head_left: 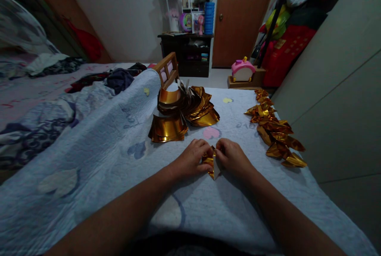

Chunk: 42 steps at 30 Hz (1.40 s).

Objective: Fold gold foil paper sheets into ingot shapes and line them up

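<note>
A small piece of gold foil paper (216,168), folded to a point at its near end, is between my two hands just above the quilt. Its left part shows shiny gold and its right part pale. My left hand (196,157) has its fingers closed on the left side of the paper. At the far right edge of the same piece, my right hand (233,154) pinches it with thumb and finger. Beyond my left hand lie fanned stacks of gold foil sheets (169,127). Over on the right is a row of folded gold paper pieces (278,137).
A pale blue quilt (119,192) with heart patterns covers the surface under my hands. Rumpled clothes (119,79) lie at the left. A wooden rail (166,69) stands behind the stacks. Cabinet doors (336,121) flank the right edge, and a pink toy (243,70) sits beyond.
</note>
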Available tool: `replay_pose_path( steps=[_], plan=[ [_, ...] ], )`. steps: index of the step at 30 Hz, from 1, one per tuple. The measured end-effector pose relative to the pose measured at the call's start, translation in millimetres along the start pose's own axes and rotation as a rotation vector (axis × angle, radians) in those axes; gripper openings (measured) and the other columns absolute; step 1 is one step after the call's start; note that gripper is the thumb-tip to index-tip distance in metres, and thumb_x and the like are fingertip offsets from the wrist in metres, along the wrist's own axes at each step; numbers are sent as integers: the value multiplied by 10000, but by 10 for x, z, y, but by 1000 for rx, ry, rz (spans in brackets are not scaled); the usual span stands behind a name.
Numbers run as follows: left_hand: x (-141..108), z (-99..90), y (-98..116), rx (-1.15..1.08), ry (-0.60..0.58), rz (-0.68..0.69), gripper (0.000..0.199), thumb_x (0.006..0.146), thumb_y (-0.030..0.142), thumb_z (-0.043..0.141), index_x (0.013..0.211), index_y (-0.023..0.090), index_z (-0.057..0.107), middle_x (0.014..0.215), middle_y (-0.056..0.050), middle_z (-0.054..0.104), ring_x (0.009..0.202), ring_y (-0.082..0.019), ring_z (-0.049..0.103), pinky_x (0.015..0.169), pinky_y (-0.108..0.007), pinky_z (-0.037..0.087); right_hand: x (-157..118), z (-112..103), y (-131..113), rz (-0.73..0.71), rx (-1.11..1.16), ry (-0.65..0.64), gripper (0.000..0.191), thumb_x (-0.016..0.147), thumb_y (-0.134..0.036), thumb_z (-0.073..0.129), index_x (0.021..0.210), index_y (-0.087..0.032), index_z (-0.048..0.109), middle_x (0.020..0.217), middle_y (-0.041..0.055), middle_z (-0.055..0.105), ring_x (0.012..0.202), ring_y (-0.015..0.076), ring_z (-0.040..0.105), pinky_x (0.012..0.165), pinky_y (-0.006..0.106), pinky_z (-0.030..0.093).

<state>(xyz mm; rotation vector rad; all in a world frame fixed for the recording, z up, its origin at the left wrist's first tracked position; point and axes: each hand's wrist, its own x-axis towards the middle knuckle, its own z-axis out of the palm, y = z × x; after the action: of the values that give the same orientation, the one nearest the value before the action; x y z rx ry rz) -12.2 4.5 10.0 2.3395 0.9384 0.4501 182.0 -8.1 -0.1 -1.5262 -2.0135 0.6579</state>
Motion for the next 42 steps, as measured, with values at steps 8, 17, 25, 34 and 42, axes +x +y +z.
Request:
replay_pose_path(
  steps=[8,17,25,34,42],
  plan=[
    [-12,1,-25,-393,57,-38,224,743,177,724,933,190,606,953,-13,547,865,-163,542,763,-282,448,-24,-58,-7,37,579,-13,71,842,-288,536,865,-222,523,737,-31,515,641,130,487,577,245,409],
    [6,38,-48,-1148,109,-241,388,725,269,830,1074,161,701,1016,-69,708,843,-160,662,762,-275,511,-40,-150,7,107,891,-124,221,784,-328,639,979,-231,596,760,-30,569,562,99,447,504,218,341],
    [28,8,-5,-1198,162,-311,356,685,251,854,1000,154,719,843,-30,726,664,-110,632,639,-228,478,-43,-240,1,114,883,-197,134,717,-252,645,836,-189,645,669,-33,565,550,97,446,525,223,346],
    [85,-17,-85,-1193,336,-406,286,658,247,844,847,143,656,799,-2,697,674,-111,633,676,-236,494,-67,-226,80,89,835,-234,294,725,-195,633,1007,-213,717,758,-11,636,594,108,503,548,231,383],
    [87,13,-124,-1136,316,-380,332,629,298,872,773,141,618,767,-11,676,647,-104,602,617,-212,466,-23,-166,106,-123,736,-171,108,805,-235,689,864,-213,777,831,36,672,711,148,577,632,277,447]
  ],
)
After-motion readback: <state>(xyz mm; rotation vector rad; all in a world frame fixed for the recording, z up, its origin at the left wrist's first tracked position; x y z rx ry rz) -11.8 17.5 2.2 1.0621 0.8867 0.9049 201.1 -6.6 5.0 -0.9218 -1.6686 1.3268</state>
